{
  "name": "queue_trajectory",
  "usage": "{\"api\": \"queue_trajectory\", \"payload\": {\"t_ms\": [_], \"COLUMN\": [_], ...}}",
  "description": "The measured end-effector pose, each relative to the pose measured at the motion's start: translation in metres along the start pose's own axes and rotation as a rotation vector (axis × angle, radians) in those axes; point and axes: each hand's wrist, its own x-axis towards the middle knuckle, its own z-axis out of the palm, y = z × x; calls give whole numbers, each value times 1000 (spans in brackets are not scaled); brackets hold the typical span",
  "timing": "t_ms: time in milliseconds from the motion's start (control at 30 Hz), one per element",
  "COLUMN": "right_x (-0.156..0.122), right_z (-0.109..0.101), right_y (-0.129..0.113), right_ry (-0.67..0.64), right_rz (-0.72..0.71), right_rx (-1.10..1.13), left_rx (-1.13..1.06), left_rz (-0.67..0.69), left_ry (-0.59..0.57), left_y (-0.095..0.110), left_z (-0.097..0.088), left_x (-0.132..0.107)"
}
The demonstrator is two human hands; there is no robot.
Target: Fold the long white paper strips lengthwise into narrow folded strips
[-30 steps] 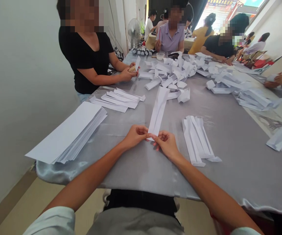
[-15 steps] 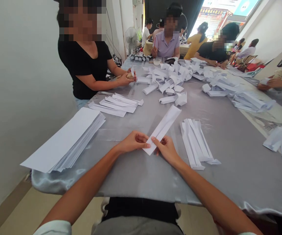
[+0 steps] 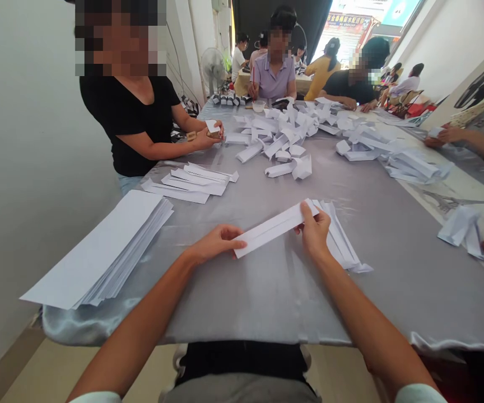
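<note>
Head view: both hands are on one long folded paper strip [image 3: 273, 228]. The left hand [image 3: 214, 244] pinches its near end and the right hand [image 3: 315, 229] grips the far end, so it slants across just above the grey tabletop [image 3: 267, 285]. Just beside the right hand lies a pile of folded strips [image 3: 345, 240]. Off to the left sits a stack of flat sheets [image 3: 107, 246]. Across the corner, a person in a black shirt [image 3: 133, 117] holds a small piece.

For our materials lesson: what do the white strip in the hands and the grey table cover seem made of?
White strip: thin matt paper, judging by its sharp crease. Table cover: probably satin-like cloth, glossy, with sheen and soft wrinkles at the edge.
</note>
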Motion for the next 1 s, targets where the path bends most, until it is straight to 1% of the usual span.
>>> {"api": "queue_trajectory", "payload": {"t_ms": [67,100,167,233,333,400,500,567,633,700,767,833,900,1000], "right_x": [5,5,2,-7,-26,-37,-47,-50,-53,-56,-61,-66,-71,-77], "right_z": [-4,-4,-1,6,18,25,30,32,33,34,33,32,31,30], "right_y": [0,0,1,2,5,6,5,6,7,9,9,9,9,9], "right_ry": [68,90,97,51,-85,-160,-232,-278,-323,-352,-375,-408,-463,-590], "right_rz": [-23,-26,-5,37,103,142,177,186,195,195,159,68,-73,-274], "right_rx": [43,64,89,84,55,55,70,64,40,8,-31,-103,-206,-328], "left_rx": [-45,-68,-120,-171,-243,-306,-413,-486,-547,-572,-539,-474,-412,-337], "left_rz": [21,39,91,155,226,253,284,291,287,278,278,280,273,250], "left_ry": [100,174,358,557,814,926,1020,1041,1019,964,886,793,710,656], "left_y": [-3,-4,-6,-8,-10,-9,-4,-1,1,1,-1,-3,-7,-13], "left_z": [-3,-5,-9,-14,-21,-25,-26,-25,-23,-20,-17,-13,-9,-5], "left_x": [2,4,7,10,12,12,11,11,11,11,11,10,10,11]}}
